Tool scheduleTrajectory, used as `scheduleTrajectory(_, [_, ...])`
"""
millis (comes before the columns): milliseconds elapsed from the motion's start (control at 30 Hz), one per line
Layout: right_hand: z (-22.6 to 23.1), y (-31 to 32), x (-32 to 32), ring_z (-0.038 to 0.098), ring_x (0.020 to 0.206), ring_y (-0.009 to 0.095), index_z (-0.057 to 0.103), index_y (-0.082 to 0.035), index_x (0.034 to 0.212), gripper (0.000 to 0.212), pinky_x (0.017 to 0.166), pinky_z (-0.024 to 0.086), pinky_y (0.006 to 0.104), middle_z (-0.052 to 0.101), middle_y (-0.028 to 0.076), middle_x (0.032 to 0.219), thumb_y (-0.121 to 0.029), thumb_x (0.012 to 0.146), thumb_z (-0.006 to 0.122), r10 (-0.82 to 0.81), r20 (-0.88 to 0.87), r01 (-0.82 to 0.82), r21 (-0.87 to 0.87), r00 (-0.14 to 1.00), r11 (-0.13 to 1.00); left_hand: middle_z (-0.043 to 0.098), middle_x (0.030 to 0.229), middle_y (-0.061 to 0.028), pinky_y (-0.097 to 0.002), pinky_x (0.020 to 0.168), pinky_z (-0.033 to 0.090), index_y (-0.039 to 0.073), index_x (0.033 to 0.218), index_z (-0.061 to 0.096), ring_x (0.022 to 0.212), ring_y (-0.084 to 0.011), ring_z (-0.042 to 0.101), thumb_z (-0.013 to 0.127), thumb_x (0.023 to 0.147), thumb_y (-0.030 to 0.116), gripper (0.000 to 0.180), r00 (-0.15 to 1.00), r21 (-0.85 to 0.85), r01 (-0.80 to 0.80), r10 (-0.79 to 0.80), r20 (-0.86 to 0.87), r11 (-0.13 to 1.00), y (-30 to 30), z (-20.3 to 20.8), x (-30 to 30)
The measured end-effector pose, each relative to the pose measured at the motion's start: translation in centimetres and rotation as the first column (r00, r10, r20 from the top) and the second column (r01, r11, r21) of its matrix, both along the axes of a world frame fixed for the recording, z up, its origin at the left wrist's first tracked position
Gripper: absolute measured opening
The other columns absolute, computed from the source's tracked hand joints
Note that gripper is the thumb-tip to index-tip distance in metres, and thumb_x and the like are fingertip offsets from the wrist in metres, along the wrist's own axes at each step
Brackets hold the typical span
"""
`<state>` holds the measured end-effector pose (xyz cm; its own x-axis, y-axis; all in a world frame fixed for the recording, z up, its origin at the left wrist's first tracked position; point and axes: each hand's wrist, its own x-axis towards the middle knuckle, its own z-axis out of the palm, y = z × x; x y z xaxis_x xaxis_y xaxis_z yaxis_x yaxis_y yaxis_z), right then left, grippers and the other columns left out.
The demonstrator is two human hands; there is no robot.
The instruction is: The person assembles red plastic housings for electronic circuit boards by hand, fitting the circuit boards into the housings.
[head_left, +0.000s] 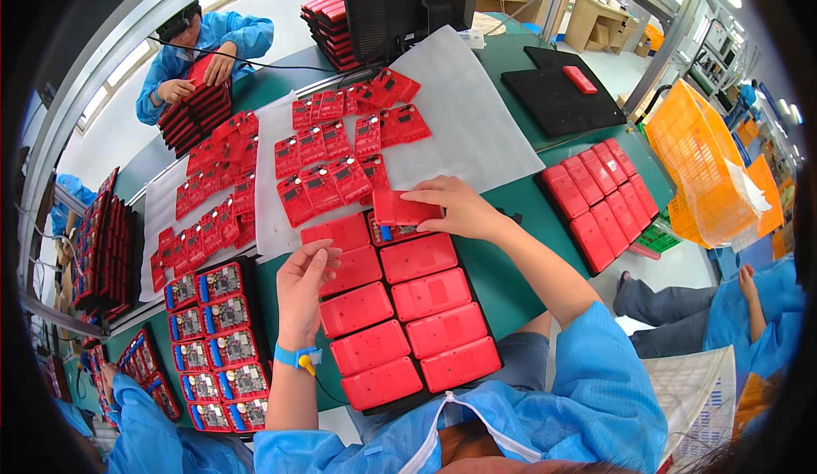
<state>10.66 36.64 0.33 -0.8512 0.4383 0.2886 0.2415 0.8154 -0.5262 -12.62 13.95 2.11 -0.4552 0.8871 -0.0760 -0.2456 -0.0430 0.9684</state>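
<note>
In front of me a black tray (478, 294) carries two columns of red plastic housings, most topped with red back covers (431, 294). My right hand (455, 208) grips one red cover (398, 208) between thumb and fingers, tilted over the far right housing. That housing shows a circuit board and a blue part (383, 233) inside. My left hand (299, 282), with a blue wrist strap (298, 356), hovers beside the far left cover (337, 232). Its fingers are loosely bent, with nothing visible in them.
Loose red covers with small boards (323, 183) lie on white sheeting (477, 125) ahead. At left stands a tray of open housings (228, 308); at right, a tray of closed ones (600, 197). A monitor (408, 10) stands behind. Across the bench, a person handles stacked trays (197, 118).
</note>
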Motion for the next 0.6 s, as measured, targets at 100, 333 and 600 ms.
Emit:
scheduleTrajectory(100, [-0.6,0.3,-0.4,0.055,0.125,0.036,0.067,-0.019,0.134,0.056,0.108,0.042,0.0455,0.061,0.016,0.134,-0.026,0.08,0.082,0.064,0.031,-0.066,0.053,0.997,0.996,0.074,0.107,-0.0094,-0.0264,0.079,0.051,0.0,0.12,0.069,0.092,-0.0137,0.067,0.06,0.103,0.013,0.024,0.983,-0.051,-0.029,0.019,-0.184,0.998,0.6,-0.8,-0.4])
scheduleTrajectory(333, [-1.5,0.5,-0.7,0.053,0.129,0.033,0.074,-0.019,0.123,0.041,0.112,0.036,0.0479,0.061,0.014,0.136,-0.03,0.084,0.078,0.142,0.132,-0.166,0.194,0.981,0.967,0.074,0.106,-0.0076,-0.0251,0.081,0.051,-0.001,0.117,0.071,0.094,-0.0116,0.066,0.06,0.102,0.009,0.022,0.923,-0.066,-0.084,0.053,-0.381,0.994,2.2,-1.0,-0.2])
scheduleTrajectory(600, [-1.2,-0.4,-0.8,0.049,0.133,0.03,0.073,-0.021,0.124,0.037,0.113,0.034,0.047,0.058,0.013,0.141,-0.029,0.088,0.074,0.135,0.213,-0.186,0.243,0.968,0.952,0.075,0.104,-0.0083,-0.0282,0.081,0.053,0.0,0.115,0.073,0.092,-0.0138,0.067,0.063,0.099,0.009,0.02,0.895,-0.026,-0.07,0.051,-0.443,0.997,3.9,-2.4,0.3])
